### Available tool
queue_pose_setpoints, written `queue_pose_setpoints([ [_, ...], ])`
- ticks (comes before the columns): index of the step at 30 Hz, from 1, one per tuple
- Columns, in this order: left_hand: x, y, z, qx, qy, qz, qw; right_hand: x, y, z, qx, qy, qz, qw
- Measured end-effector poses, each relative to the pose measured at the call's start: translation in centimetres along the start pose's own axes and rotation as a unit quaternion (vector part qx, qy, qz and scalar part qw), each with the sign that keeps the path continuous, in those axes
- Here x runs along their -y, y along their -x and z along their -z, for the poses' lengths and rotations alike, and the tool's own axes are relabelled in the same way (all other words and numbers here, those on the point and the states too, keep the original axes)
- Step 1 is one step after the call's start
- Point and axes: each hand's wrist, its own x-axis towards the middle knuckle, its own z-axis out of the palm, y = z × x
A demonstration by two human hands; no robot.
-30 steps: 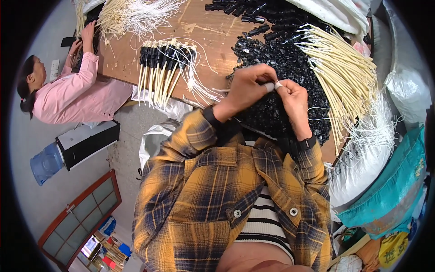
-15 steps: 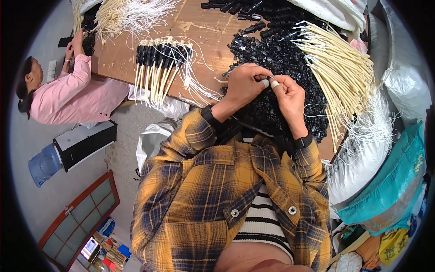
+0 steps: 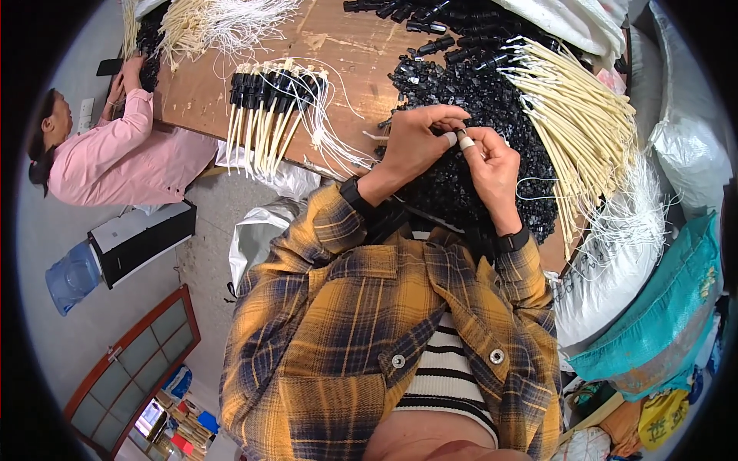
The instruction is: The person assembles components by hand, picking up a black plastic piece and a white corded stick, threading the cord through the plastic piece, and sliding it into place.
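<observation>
Both hands meet over a heap of small shiny black plastic parts (image 3: 438,180) on the table. My right hand (image 3: 493,165) pinches a tiny dark part (image 3: 460,132) between thumb and index finger. My left hand (image 3: 415,146) curls in from the other side, its thumb tip against that part and its index finger reaching above. What the left fingers grip is too small to make out. White wraps cover both thumb tips. Right of the heap lies a thick bundle of cream rods with white wires (image 3: 576,123).
Left on the wooden table (image 3: 338,34) lies a row of black holders with cream rods and wires (image 3: 269,107). More black holders (image 3: 453,46) lie at the far side. A co-worker in pink (image 3: 127,154) works at far left. Sacks (image 3: 653,338) crowd the right.
My left index finger has lifted and straightened a little away from the dark part. The right hand stays nearly in place. The co-worker's hands have shifted slightly.
</observation>
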Motion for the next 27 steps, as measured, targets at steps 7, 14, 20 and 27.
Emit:
queue_pose_setpoints([
  [7,-0.2,-0.8,0.1,-0.073,-0.035,-0.128,0.989,0.1,0.3,0.6,-0.002,0.048,0.072,0.996],
  [14,-1.8,-1.4,0.7,-0.078,-0.220,-0.230,0.945,0.5,0.0,1.2,-0.010,0.098,-0.007,0.995],
  [20,-1.0,-1.3,3.5,0.158,-0.274,-0.166,0.934,0.4,0.1,2.0,0.021,-0.024,0.077,0.997],
  [27,0.2,-0.5,3.0,0.057,-0.275,-0.185,0.942,2.0,0.0,2.2,0.050,0.332,0.272,0.902],
])
